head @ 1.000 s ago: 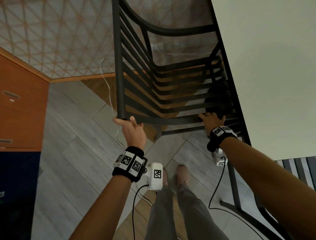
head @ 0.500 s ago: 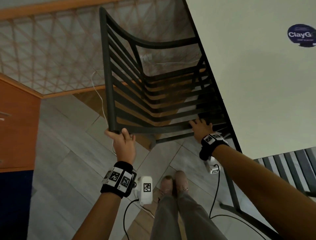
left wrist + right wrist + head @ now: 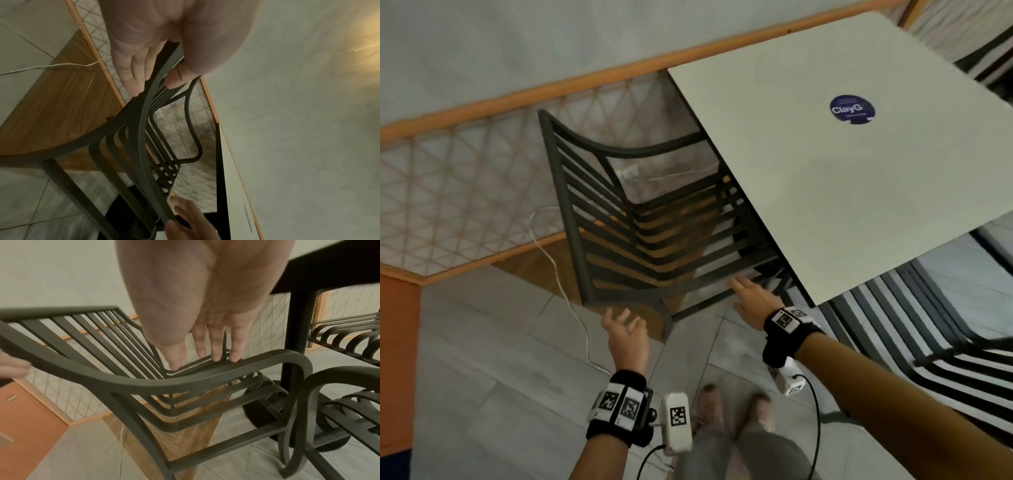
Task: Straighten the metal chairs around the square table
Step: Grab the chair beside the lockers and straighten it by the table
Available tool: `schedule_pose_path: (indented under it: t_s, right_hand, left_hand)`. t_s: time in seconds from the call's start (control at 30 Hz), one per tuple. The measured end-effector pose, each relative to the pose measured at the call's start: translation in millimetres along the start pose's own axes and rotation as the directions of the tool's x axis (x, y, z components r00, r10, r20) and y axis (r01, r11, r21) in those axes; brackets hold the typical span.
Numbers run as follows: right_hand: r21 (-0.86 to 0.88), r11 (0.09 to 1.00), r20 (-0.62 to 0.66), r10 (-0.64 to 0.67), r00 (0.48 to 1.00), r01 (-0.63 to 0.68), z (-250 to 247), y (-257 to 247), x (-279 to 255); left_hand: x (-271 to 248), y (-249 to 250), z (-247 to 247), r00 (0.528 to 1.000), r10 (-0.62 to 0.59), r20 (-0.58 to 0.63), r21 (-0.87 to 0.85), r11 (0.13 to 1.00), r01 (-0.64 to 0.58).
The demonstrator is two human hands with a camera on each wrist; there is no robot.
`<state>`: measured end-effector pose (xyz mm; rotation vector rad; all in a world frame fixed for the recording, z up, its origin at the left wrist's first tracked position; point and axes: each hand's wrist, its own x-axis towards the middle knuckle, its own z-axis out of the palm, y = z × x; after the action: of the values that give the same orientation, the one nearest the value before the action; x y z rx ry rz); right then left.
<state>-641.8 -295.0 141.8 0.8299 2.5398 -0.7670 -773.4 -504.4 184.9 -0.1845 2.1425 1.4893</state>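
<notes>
both hands point(image 3: 626, 329) point(image 3: 751, 298) released one chair point(image 3: 640, 219).

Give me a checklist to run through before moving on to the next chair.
1. Left hand off the chair: ok, open and apart from the top rail.
2. Right hand off the chair: cannot tell, straight fingers lie at the rail.
3. Chair seat tucked under the square table: ok.
4. Chair square to the table edge: cannot tell.
5. White cable clear of the chair legs: cannot tell.
6. Second chair at the right straightened: cannot tell.
</notes>
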Motion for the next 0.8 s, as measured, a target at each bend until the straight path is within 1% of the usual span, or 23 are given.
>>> schedule_pose_path:
  t_s: [0.1, 0.2, 0.27, 0.33, 0.37, 0.43, 0.57, 0.67, 0.8]
  right_hand:
    - [0.025, 1.0, -0.041, -0.013, 0.999, 0.014, -10, 2, -38]
    - [0.049, 0.999, -0.053, -0.009, 0.999, 0.012, -19, 13, -78]
    - [0.037, 0.999, -0.035, -0.024, 0.999, 0.026, -23, 23, -109]
    - [0.041, 0.998, -0.051, -0.039, 0.998, 0.041, -27, 41, -147]
    - [0.047, 0.997, -0.053, -0.052, 0.997, 0.055, -27, 45, -157]
    - [0.072, 0.997, -0.091, -0.031, 0.995, 0.038, -34, 68, -196]
    - [0.125, 0.992, -0.204, 0.04, 0.978, -0.015, -52, 125, -276]
    - [0.135, 0.991, -0.298, 0.066, 0.952, -0.027, -67, 177, -335]
    - [0.12, 0.993, -0.353, 0.061, 0.934, -0.02, -92, 251, -410]
  left_hand:
    - [-21, -3, 5, 0.998, 0.021, 0.058, 0.104, 0.994, -0.027]
    - [-40, -6, 16, 0.99, 0.016, 0.143, 0.141, 0.989, -0.036]
    - [-48, -11, 27, 0.977, 0.012, 0.212, 0.166, 0.985, -0.048]
    - [-63, -13, 48, 0.956, 0.012, 0.292, 0.207, 0.976, -0.075]
    - [-65, -15, 53, 0.948, 0.002, 0.317, 0.212, 0.975, -0.072]
    - [-91, -13, 80, 0.911, 0.006, 0.413, 0.216, 0.971, -0.104]
    - [-157, -14, 142, 0.818, 0.08, 0.569, 0.225, 0.942, -0.248]
    - [-215, -15, 191, 0.748, 0.106, 0.655, 0.235, 0.912, -0.335]
    - [-294, -19, 255, 0.663, 0.126, 0.738, 0.234, 0.874, -0.426]
